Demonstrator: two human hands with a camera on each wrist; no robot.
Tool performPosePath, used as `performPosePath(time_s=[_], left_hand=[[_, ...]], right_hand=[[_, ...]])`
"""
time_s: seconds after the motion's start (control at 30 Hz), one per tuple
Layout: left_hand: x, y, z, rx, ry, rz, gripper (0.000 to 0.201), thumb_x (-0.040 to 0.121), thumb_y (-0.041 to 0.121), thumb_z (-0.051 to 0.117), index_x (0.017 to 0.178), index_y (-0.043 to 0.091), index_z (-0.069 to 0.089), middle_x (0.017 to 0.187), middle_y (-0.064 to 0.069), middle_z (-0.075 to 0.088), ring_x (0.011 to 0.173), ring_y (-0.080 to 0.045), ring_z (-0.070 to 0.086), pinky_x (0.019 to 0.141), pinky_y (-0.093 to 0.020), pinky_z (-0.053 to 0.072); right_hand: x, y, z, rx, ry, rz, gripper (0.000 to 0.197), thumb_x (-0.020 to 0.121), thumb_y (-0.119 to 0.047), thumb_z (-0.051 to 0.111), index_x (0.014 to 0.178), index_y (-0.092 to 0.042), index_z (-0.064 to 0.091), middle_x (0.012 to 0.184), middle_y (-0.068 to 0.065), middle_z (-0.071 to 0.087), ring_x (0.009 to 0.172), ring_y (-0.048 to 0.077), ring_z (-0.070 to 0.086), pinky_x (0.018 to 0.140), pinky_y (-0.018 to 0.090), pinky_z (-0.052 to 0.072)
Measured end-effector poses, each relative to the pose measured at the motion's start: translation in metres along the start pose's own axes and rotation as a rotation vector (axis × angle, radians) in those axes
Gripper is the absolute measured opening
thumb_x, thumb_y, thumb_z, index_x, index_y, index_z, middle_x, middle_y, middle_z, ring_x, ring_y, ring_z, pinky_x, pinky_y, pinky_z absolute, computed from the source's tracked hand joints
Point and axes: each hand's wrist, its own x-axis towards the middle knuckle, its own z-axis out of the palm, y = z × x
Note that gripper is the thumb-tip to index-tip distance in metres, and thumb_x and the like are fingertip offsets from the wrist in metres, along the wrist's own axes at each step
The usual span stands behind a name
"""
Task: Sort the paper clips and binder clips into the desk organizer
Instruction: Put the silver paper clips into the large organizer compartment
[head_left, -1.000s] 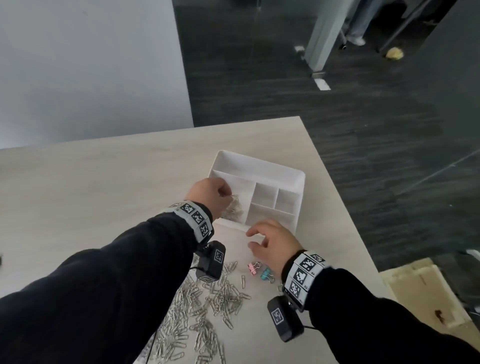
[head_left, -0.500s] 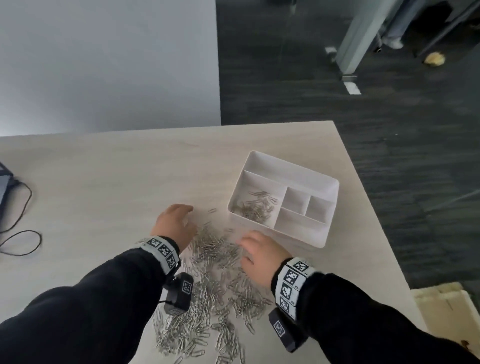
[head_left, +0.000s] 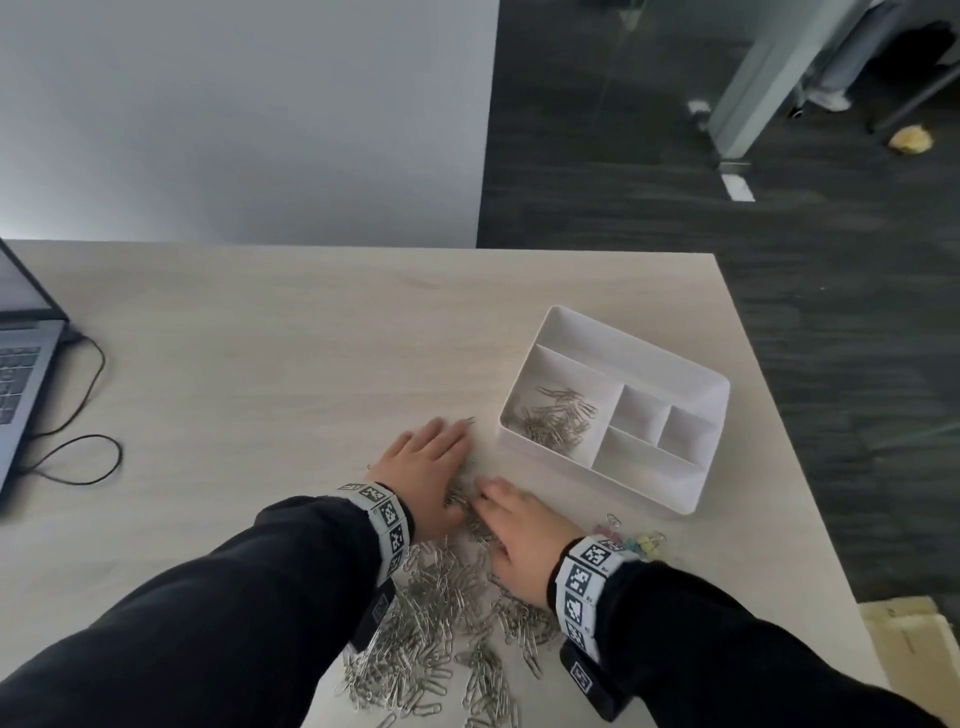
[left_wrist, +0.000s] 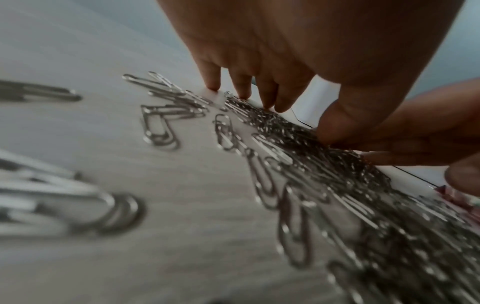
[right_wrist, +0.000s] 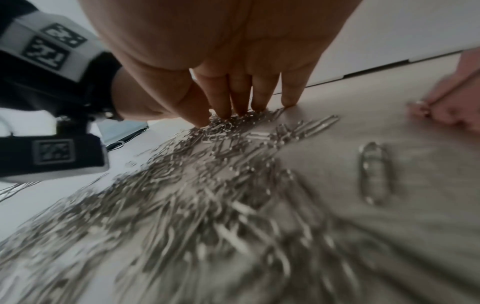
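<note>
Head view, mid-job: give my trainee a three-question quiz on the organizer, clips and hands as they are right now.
1. True or false: the desk organizer already holds paper clips in its large left compartment.
2. Where do the coloured binder clips lie? A) in the organizer B) on the table beside the right wrist C) by the laptop
3. Fill in: both the left hand and the right hand rest on the pile of ___.

Key: 1 true. 2 B. 3 paper clips.

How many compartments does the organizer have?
5 in the organizer: a long one at the back, a big left one holding paper clips, two small middle ones, one long front one.
</note>
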Motion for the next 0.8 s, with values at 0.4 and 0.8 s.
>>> performPosePath(time_s=[0.4,0.8], left_hand=[[-0.056,0.024,0.031,-0.072,-0.04,0.106,0.093,0.077,0.054,0.046,0.154,0.029,-0.002,0.158,0.017,-0.013,0.147,-0.008,-0.015,0.12,-0.035,-0.007],[-0.062,0.005,0.019,-0.287,0.165,-0.339,0.078,0.085,0.046,0.051,0.152,0.028,0.016,0.162,0.006,0.007,0.149,-0.018,0.007,0.12,-0.042,0.013]], right_hand=[[-0.034,0.004,0.014,0.138,0.116,0.034,0.04,0.095,-0.024,0.045,0.134,-0.019,0.054,0.144,-0.005,0.046,0.131,0.01,0.041,0.111,0.017,0.021],[-0.066,0.008,0.023,0.122,0.22,0.13,0.036,0.096,-0.028,0.047,0.129,-0.023,0.057,0.135,-0.009,0.049,0.125,0.01,0.042,0.105,0.018,0.022]])
